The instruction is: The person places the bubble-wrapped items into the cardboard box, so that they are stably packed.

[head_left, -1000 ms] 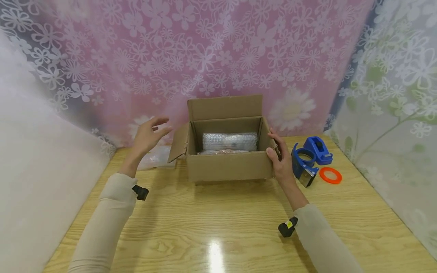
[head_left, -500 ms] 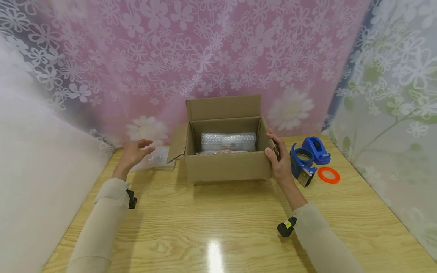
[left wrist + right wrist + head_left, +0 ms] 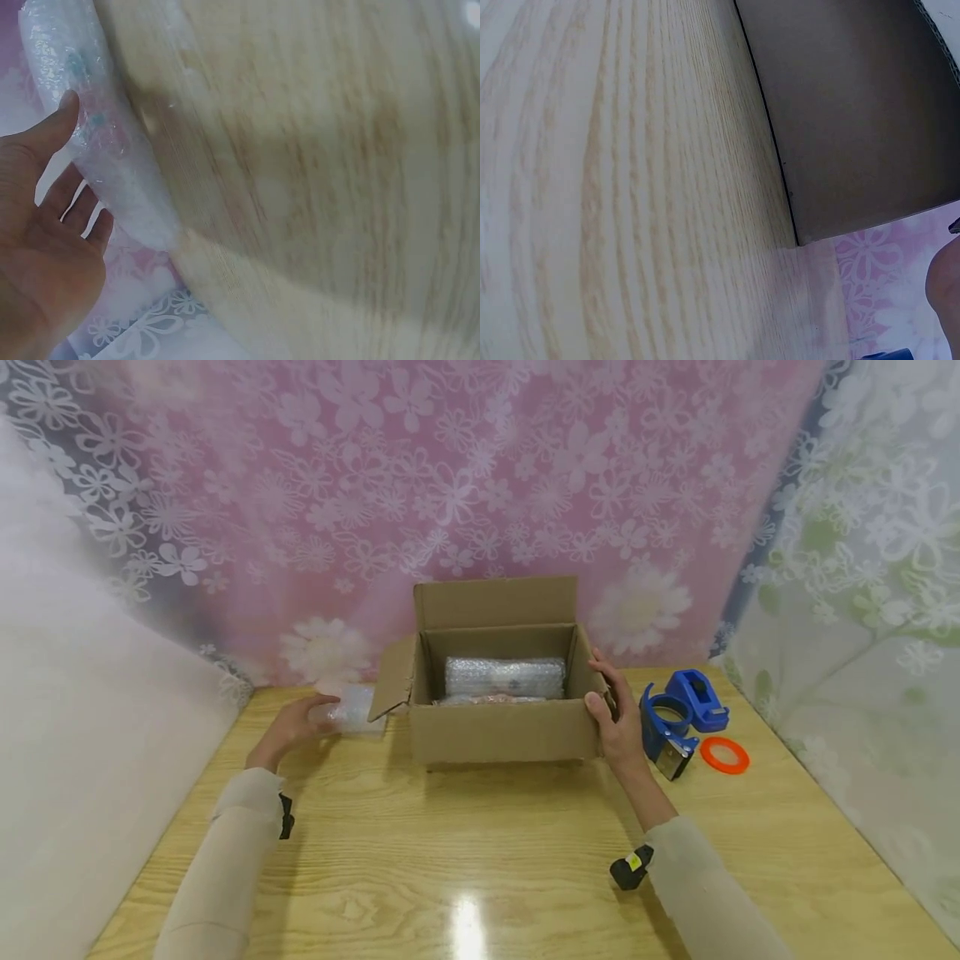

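Note:
An uncovered cardboard box (image 3: pixel 506 735) stands mid-table with its back and left flaps spread out. Inside lies a bubble-wrapped bundle (image 3: pixel 504 677), with more wrapped material in front of it. My right hand (image 3: pixel 621 731) grips the box's right side, thumb at the front corner; in the right wrist view only a bit of that hand (image 3: pixel 946 289) shows beside the box wall (image 3: pixel 855 120). My left hand (image 3: pixel 292 727) holds the left end of another bubble-wrapped package (image 3: pixel 356 710) on the table. In the left wrist view its thumb lies against the clear wrap (image 3: pixel 112 142), fingers partly hidden behind.
Right of the box stand a blue tape dispenser (image 3: pixel 663 739) and a second blue dispenser (image 3: pixel 701 702). An orange ring (image 3: pixel 725 756) lies near them on the wooden table (image 3: pixel 450 852). A flowered curtain (image 3: pixel 480 485) hangs behind.
My left hand has come down from beside the open left flap to the bubble-wrapped package and taken its end. The right hand has stayed on the box.

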The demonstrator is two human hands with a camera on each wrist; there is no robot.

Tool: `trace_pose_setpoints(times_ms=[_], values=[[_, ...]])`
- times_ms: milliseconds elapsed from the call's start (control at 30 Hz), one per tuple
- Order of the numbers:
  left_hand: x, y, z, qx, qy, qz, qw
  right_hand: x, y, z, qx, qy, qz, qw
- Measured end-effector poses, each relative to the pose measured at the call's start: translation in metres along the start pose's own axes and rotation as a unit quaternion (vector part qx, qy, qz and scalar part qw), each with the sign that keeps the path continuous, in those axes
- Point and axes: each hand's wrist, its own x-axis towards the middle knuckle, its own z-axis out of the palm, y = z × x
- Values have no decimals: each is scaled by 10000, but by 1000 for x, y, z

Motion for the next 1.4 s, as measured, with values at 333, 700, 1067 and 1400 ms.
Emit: trace_pose_setpoints(times_ms=[333,700,1067,1400], values=[[-4,3,2,271,25,389,9989,-2,-2,-2,-30,58,-29,10000],[-20,-7,6,239,-169,611,9977,0,23,-6,46,109,-101,9999],[-35,-15,-7,142,-33,109,9998,-1,39,-7,192,22,-101,9998],[-36,-3,-51,-4,198,600,9980,-1,39,-7,95,41,-112,9999]])
